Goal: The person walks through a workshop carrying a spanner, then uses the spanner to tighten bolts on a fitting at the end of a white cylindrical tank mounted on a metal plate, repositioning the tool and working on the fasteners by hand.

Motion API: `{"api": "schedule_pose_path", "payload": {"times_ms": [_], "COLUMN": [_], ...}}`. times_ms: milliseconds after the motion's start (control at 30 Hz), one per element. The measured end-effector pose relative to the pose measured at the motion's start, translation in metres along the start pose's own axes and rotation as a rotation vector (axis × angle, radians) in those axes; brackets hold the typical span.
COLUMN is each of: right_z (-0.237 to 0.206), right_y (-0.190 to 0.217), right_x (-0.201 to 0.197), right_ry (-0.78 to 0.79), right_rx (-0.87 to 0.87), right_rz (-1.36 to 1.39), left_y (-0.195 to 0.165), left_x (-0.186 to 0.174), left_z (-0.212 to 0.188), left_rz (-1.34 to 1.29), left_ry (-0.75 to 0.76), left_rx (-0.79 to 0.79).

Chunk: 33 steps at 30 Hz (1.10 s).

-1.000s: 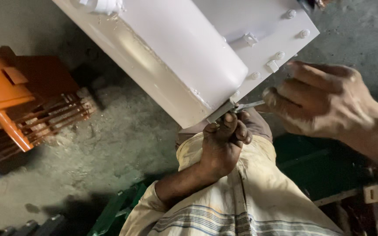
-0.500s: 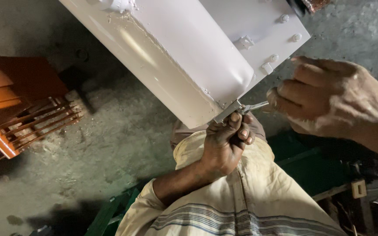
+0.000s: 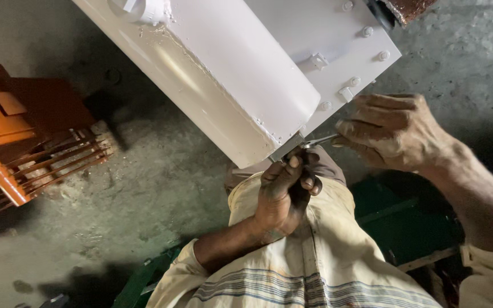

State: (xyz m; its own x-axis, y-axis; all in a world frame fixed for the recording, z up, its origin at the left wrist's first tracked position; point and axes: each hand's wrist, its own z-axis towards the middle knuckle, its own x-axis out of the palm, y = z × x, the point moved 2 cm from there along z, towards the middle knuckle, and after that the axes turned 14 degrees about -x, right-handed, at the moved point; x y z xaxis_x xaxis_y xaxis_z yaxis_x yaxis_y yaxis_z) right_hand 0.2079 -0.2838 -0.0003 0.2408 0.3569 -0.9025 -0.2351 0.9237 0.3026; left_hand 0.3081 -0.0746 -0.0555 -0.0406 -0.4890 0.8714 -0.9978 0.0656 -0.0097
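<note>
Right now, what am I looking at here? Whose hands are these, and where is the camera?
The camera sits on a person's head and looks straight down, so both hands belong to the wearer. No robot is involved. Above them is a large white painted metal casing with a rounded body and a flat plate studded with bolts. The left hand reaches up to the casing's lower corner and grips something dark there; I cannot tell what. The right hand holds a thin metal spanner aimed at that same corner. Below is the person's lap in pale striped cloth. The floor is rough grey concrete, and an orange metal machine part with slats lies at the left.
</note>
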Motion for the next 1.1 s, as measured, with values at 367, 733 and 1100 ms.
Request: {"api": "schedule_pose_path", "payload": {"times_ms": [367, 733, 1100], "right_z": [0.017, 0.050, 0.087], "right_y": [-0.012, 0.082, 0.184], "right_x": [0.002, 0.102, 0.092], "right_ry": [0.021, -0.806, -0.799], "right_rx": [-0.137, 0.580, 0.874], "right_rz": [-0.077, 0.765, 0.169], "left_y": [0.002, -0.026, -0.065], "left_x": [0.001, -0.036, -0.044], "left_z": [-0.002, -0.038, -0.030], "left_rz": [-0.018, 0.498, 0.808], "left_ry": [0.024, -0.195, 0.052], "left_rx": [0.039, 0.099, -0.073]}}
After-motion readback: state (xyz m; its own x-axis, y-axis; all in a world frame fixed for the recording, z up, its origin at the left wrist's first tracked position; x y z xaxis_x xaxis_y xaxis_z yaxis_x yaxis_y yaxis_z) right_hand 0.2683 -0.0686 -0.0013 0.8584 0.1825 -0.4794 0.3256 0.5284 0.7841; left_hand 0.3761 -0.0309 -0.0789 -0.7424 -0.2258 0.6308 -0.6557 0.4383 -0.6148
